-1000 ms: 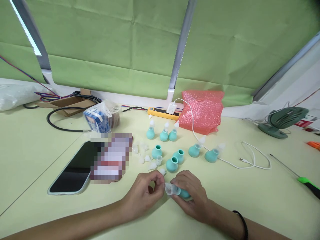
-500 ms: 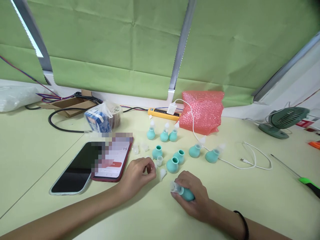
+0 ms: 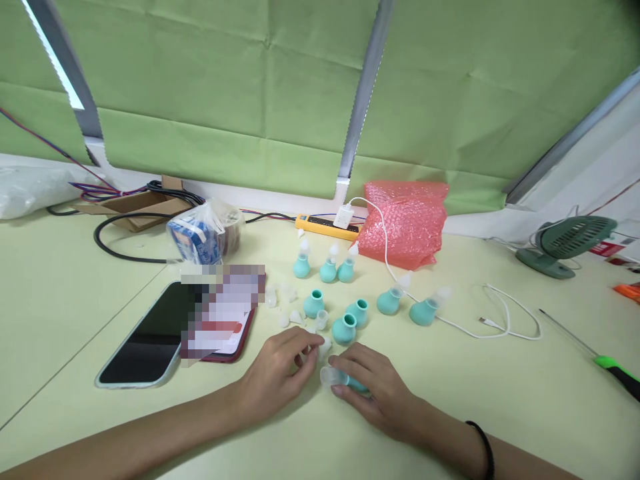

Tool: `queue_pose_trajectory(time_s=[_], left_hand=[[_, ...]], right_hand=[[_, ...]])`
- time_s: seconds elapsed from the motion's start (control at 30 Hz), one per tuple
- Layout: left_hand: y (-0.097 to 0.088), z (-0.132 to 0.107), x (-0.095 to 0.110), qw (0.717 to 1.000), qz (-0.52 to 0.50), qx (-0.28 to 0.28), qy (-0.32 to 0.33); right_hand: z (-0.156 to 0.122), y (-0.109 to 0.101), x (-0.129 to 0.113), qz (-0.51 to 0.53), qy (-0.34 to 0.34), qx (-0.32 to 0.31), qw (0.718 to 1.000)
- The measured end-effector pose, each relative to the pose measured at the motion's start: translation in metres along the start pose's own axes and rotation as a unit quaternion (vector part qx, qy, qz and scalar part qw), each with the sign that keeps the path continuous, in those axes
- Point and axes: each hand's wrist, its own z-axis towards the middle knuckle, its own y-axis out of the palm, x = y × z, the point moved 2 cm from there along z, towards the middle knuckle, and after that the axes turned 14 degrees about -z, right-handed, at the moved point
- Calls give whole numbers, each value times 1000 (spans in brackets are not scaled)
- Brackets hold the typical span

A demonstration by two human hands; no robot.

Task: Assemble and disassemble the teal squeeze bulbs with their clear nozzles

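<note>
My right hand (image 3: pixel 383 393) is wrapped round a teal squeeze bulb (image 3: pixel 356 384) lying on its side. The bulb's clear plastic collar (image 3: pixel 333 377) points left, toward my other hand. My left hand (image 3: pixel 285 363) has its thumb and forefinger closed at a small whitish nozzle tip (image 3: pixel 325 347), which the fingers partly cover. Just beyond stand open-necked teal bulbs (image 3: pixel 345 329), with a loose clear collar (image 3: pixel 322 319) beside them. More small translucent tips (image 3: pixel 296 317) lie left of these. Several bulbs fitted with collars and tips (image 3: pixel 329 267) stand farther back and to the right.
Two phones (image 3: pixel 145 340) lie at left, near my left forearm. Behind are a bagged blue package (image 3: pixel 195 239), a yellow power strip (image 3: pixel 320 227) and red bubble wrap (image 3: pixel 405 223). A white cable (image 3: pixel 465 328), a screwdriver (image 3: pixel 613 367) and a green fan (image 3: pixel 575 240) occupy the right.
My left hand has moved slightly right, its fingertips reaching the nozzle tip. My right hand has shifted left with the bulb, bringing the collar closer to my left hand.
</note>
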Motion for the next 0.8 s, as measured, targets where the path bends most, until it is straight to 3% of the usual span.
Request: queue_pose_trajectory(time_s=[0.13,0.37,0.6,0.8], left_hand=[[7,-8,8,997,-32,-68,9],[14,-8,6,986,43,-149,-62],[22,-13,2,963,119,-238,42],[18,-13,7,940,117,-298,115]], right_hand=[[1,0,-3,-45,-16,-17,999],[-3,5,-7,-44,-7,40,998],[-8,5,-13,-35,-12,15,999],[-8,-5,-16,-2,-89,-68,994]])
